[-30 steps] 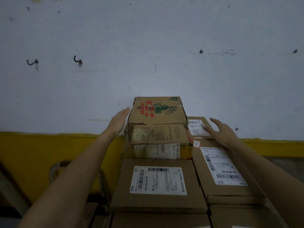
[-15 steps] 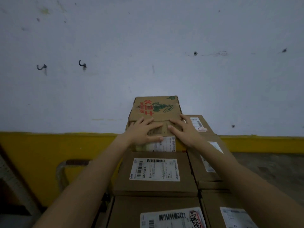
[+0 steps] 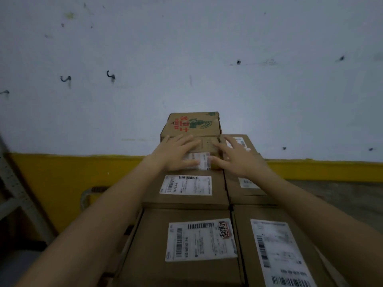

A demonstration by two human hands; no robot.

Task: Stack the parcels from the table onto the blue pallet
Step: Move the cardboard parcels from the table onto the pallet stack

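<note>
abutting printed box (image 3: 192, 125): parcels (image 3: 186, 195) (wall (image 3: 186, 59) behind)

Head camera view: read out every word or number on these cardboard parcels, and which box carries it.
Nothing is legible enough to quote.
Printed brown cardboard box at the back: red characters, sideways, blurred.
White shipping label on the middle parcel: barcode, print too small.
White label with red stamp on the near parcel: blurred.
Label under the left hand and right hand: partly covered.
</note>
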